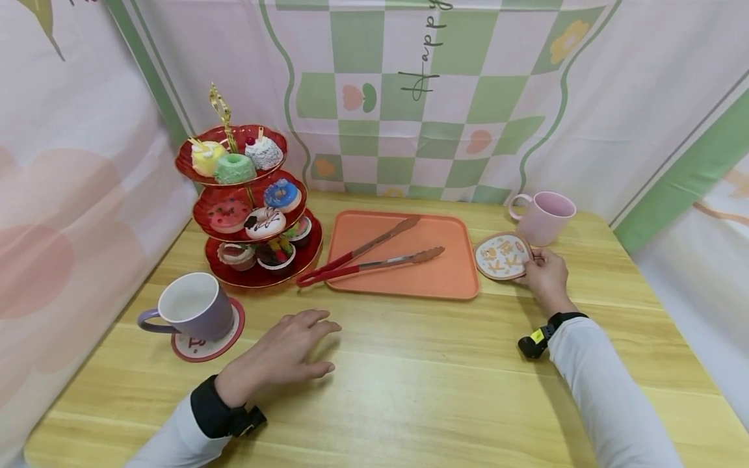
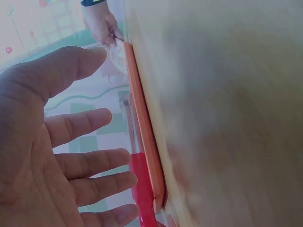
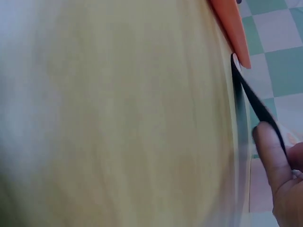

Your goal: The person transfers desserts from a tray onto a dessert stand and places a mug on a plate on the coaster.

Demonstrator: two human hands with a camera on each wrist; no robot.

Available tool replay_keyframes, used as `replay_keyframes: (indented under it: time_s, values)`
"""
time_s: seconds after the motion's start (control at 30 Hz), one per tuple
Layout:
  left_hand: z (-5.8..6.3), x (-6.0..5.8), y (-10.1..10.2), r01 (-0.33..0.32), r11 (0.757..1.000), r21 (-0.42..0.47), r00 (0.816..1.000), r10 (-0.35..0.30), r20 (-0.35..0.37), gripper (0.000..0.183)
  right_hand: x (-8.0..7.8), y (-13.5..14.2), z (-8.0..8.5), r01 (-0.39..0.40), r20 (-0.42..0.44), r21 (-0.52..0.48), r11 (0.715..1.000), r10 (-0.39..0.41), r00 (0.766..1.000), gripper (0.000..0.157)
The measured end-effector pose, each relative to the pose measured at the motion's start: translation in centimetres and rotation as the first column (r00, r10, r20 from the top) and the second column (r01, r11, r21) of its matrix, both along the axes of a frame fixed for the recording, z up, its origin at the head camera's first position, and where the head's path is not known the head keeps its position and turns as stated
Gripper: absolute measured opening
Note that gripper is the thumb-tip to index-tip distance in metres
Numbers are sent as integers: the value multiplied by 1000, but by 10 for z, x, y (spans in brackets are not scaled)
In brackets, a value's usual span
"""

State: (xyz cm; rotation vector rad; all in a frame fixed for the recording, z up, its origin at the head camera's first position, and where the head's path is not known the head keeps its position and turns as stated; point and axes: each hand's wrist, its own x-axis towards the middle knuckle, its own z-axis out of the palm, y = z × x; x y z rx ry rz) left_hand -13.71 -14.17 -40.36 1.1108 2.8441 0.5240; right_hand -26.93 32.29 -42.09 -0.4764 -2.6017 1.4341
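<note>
On the right, my right hand pinches the near right edge of a roundish coaster with brown rim and white printed face. From the right wrist view, the coaster appears edge-on and tilted, its gripped side raised and its far edge low by the orange tray. My left hand is held over the table at left, fingers spread and holding nothing. Nearest to it are red-handled tongs, lying across the orange tray, and a purple mug on a round coaster.
Behind the held coaster stands a pink mug, close to it. A three-tier red stand with several toy cakes and doughnuts rises at the back left. A checkered curtain hangs along the table's back edge.
</note>
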Motion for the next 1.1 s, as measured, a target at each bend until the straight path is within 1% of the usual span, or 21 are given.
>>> replay_keyframes:
  time_s: [0.07,0.13,0.2,0.3,0.33,0.4,0.47,0.53,0.63,0.77,0.9,1.0,1.1]
  values:
    - [1,0,0,0,1000,2,1000,0,-10,54,1,0,0,21,-28,-120,993,-24,999,32]
    - [1,-1,-1,-1,1000,4,1000,1,-20,54,3,0,2,41,-64,-249,968,-58,996,29]
    - [2,-1,-1,-2,1000,8,1000,2,-28,54,6,-1,4,45,-106,-351,935,-88,991,24]
    - [2,-1,-2,2,1000,14,999,-1,-35,54,9,-3,7,37,-156,-462,886,-122,980,15]
    - [2,-1,-2,2,1000,17,999,-1,-35,54,11,-4,8,30,-166,-476,879,-124,978,13]
    - [3,-1,-3,0,1000,21,1000,1,-30,54,13,-7,9,20,-176,-495,868,-123,977,10]
    - [2,-1,-3,-4,1000,23,1000,4,-24,54,16,-10,9,7,-181,-488,873,-109,977,9]
    - [2,-1,-4,-9,1000,23,1000,9,-17,54,18,-13,9,-10,-183,-470,883,-87,979,10]
    - [2,-2,-4,-9,1000,24,1000,9,-15,54,21,-18,12,-33,-190,-465,885,-63,980,11]
    - [1,-4,-4,-14,999,38,1000,14,0,54,26,-26,16,-66,-187,-478,876,-27,982,10]
    - [0,-5,-5,-28,998,48,999,27,20,54,31,-34,18,-110,-171,-466,878,33,985,8]
    - [-1,-6,-5,-35,998,49,999,34,31,54,35,-41,17,-148,-166,-456,878,79,983,11]
    - [-1,-8,-5,-42,998,51,998,39,48,54,39,-49,17,-188,-167,-443,877,125,978,20]
